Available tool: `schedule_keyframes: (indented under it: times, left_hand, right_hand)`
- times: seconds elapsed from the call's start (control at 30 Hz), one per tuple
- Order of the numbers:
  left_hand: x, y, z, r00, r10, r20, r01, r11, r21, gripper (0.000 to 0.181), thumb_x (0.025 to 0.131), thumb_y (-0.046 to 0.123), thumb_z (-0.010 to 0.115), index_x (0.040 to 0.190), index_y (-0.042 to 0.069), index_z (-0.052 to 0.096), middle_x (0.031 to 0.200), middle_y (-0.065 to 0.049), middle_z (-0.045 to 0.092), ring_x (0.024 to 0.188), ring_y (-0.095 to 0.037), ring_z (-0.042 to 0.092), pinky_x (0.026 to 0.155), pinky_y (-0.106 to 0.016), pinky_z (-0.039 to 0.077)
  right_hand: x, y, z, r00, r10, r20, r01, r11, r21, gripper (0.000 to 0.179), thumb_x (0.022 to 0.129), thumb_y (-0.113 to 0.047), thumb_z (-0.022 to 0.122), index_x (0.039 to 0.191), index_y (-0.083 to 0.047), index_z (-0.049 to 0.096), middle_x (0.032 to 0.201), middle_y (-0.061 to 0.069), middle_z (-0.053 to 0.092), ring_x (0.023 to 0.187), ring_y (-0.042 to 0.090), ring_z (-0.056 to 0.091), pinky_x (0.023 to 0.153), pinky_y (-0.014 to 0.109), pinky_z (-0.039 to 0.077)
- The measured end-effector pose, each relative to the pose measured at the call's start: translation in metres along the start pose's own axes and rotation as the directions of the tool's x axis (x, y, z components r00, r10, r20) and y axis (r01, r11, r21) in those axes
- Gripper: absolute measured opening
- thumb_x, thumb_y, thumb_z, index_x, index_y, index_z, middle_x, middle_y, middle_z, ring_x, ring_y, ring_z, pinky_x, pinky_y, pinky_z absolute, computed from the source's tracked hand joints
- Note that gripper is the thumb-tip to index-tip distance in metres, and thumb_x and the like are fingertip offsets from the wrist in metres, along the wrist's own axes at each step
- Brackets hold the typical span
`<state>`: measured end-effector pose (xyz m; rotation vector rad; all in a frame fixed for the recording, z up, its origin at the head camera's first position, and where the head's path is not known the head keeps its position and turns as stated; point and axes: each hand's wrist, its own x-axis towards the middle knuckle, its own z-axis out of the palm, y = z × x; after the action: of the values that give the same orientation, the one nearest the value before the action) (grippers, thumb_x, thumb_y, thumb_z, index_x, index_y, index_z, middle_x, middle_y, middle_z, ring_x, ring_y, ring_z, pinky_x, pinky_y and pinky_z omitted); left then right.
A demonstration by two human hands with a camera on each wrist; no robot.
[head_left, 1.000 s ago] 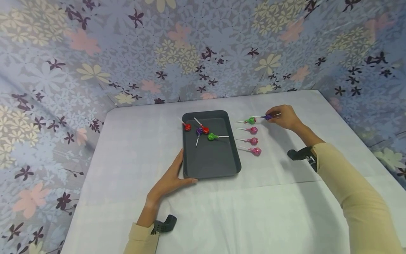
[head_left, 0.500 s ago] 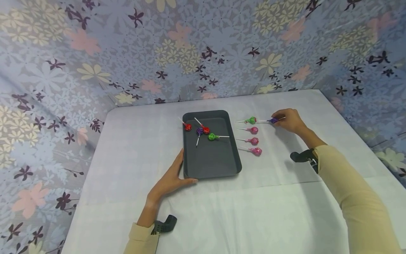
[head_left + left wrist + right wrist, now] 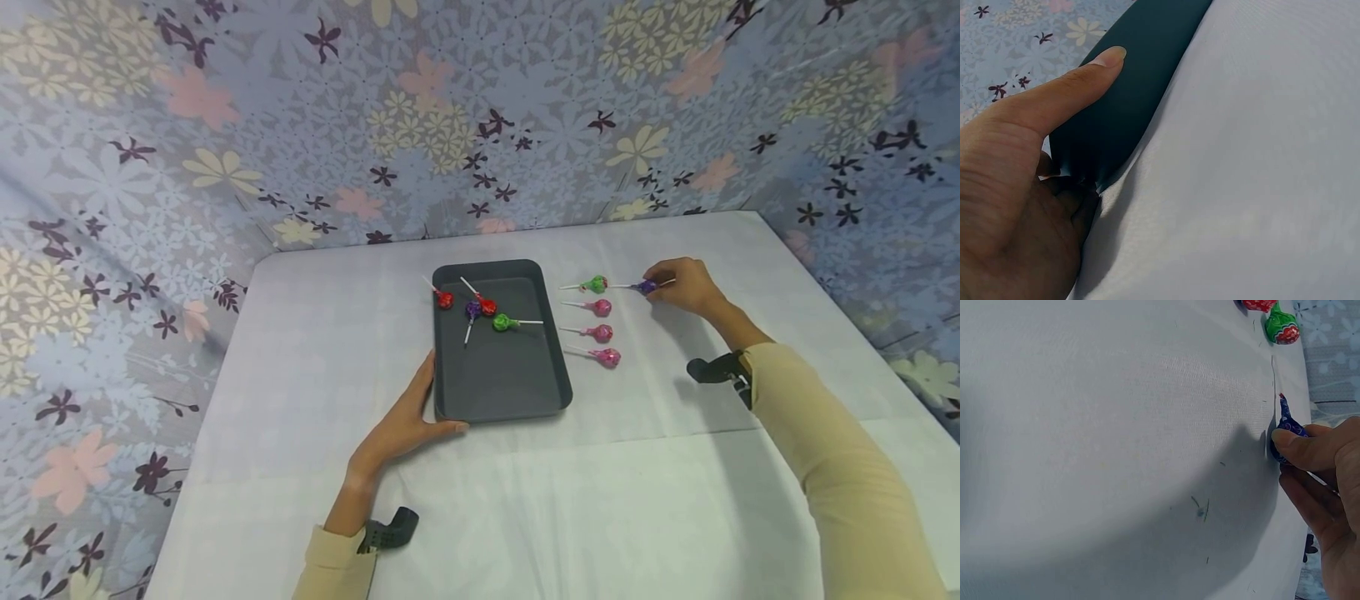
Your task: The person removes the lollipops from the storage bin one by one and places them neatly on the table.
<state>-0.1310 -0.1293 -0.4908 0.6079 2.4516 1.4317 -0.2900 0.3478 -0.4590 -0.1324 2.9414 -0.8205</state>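
In the head view a dark grey tray (image 3: 502,375) holds two red lollipops, a purple lollipop (image 3: 472,309) and a green lollipop (image 3: 501,322). My left hand (image 3: 397,429) rests against its near left corner, fingers along the left side and thumb along the near side. In the left wrist view the thumb (image 3: 1085,84) lies straight on the tray wall. My right hand (image 3: 686,287) pinches another purple lollipop (image 3: 1285,440) by its head, at or just above the cloth, stick pointing left. That lollipop is right of the green lollipop (image 3: 597,284) outside the tray.
Several lollipops lie in a column right of the tray, the pink lollipops (image 3: 602,333) below the green one. A white cloth (image 3: 562,508) covers the table. Floral fabric (image 3: 487,125) hangs behind the far edge and at both sides.
My right hand has moved a little right and towards me with the purple lollipop, then stayed nearly still over the last half second. The left hand and tray have not visibly moved.
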Motion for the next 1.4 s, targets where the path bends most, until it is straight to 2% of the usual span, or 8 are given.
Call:
schedule_keyframes:
  times: [0.2,0.53,0.7,0.93,1.07,1.17,1.27,1.4]
  left_hand:
    - [0.000,0.000,0.000,1.000,-0.006,-0.004,0.006,1.000,-0.002,0.118,0.079,0.030,0.083,0.159,0.018,-0.002,0.166,-0.003,0.001,0.152,-0.023,0.004,0.121,-0.050,0.014]
    - [0.001,-0.002,0.002,1.000,0.004,-0.015,-0.004,1.000,-0.003,0.118,0.078,0.026,0.084,0.159,0.016,-0.001,0.166,-0.005,0.002,0.152,-0.025,0.004,0.121,-0.052,0.014]
    - [0.002,-0.001,0.001,1.000,0.001,-0.005,-0.001,1.000,0.008,0.118,0.078,0.030,0.083,0.159,0.016,-0.002,0.166,-0.004,0.002,0.152,-0.023,0.004,0.121,-0.051,0.014]
    - [0.002,-0.001,0.000,1.000,0.001,-0.006,-0.001,1.000,0.010,0.118,0.079,0.029,0.083,0.159,0.016,-0.002,0.166,-0.004,0.002,0.152,-0.023,0.004,0.121,-0.050,0.014]
    - [0.002,0.000,0.000,1.000,0.003,-0.006,-0.003,1.000,0.007,0.117,0.079,0.029,0.083,0.159,0.016,-0.002,0.166,-0.004,0.002,0.152,-0.024,0.004,0.121,-0.051,0.014]
    - [0.000,0.001,0.000,1.000,-0.005,-0.005,0.005,1.000,0.002,0.117,0.079,0.030,0.083,0.159,0.017,-0.003,0.166,-0.004,0.001,0.152,-0.024,0.004,0.121,-0.051,0.014]
    - [-0.001,0.001,0.000,1.000,-0.015,-0.007,0.015,1.000,-0.002,0.117,0.079,0.030,0.083,0.159,0.018,-0.003,0.166,-0.004,0.001,0.152,-0.024,0.004,0.121,-0.051,0.014]
    - [-0.001,0.001,0.000,1.000,-0.005,-0.008,0.005,1.000,-0.001,0.117,0.079,0.030,0.083,0.159,0.017,-0.002,0.166,-0.004,0.002,0.152,-0.024,0.004,0.121,-0.051,0.014]
  right_hand:
    - [0.000,0.001,0.000,1.000,0.001,-0.001,-0.001,1.000,-0.003,0.035,0.082,0.001,0.072,0.116,0.008,0.065,0.119,0.031,0.063,0.110,0.046,0.060,0.092,0.056,0.051]
    - [0.001,0.003,0.001,1.000,0.005,0.008,-0.005,1.000,0.007,0.040,0.083,0.003,0.069,0.121,0.008,0.061,0.124,0.032,0.059,0.114,0.047,0.058,0.093,0.056,0.050]
    - [0.000,0.000,-0.001,1.000,0.008,0.009,-0.008,1.000,0.003,0.041,0.084,0.001,0.069,0.123,0.008,0.060,0.127,0.032,0.058,0.116,0.047,0.056,0.096,0.056,0.048]
    - [0.005,-0.007,-0.004,0.997,-0.071,-0.018,0.070,0.997,-0.036,0.040,0.083,0.000,0.072,0.121,0.007,0.062,0.126,0.029,0.060,0.118,0.047,0.054,0.102,0.060,0.041]
    - [0.003,-0.016,-0.005,0.994,-0.097,-0.043,0.095,0.995,-0.036,0.039,0.082,0.000,0.071,0.120,0.006,0.064,0.124,0.029,0.061,0.117,0.047,0.055,0.102,0.062,0.040]
    - [0.002,-0.028,-0.005,0.987,-0.147,-0.072,0.145,0.989,-0.026,0.037,0.081,0.000,0.072,0.117,0.007,0.066,0.120,0.029,0.063,0.114,0.046,0.057,0.100,0.062,0.041]
    - [0.001,-0.044,-0.001,0.975,-0.205,-0.087,0.204,0.979,-0.018,0.036,0.081,0.001,0.074,0.115,0.007,0.067,0.116,0.029,0.066,0.113,0.046,0.059,0.099,0.062,0.042]
    - [0.000,-0.070,0.007,0.961,-0.266,-0.068,0.266,0.964,-0.009,0.034,0.080,0.002,0.074,0.114,0.005,0.069,0.113,0.026,0.068,0.114,0.044,0.059,0.100,0.061,0.042]
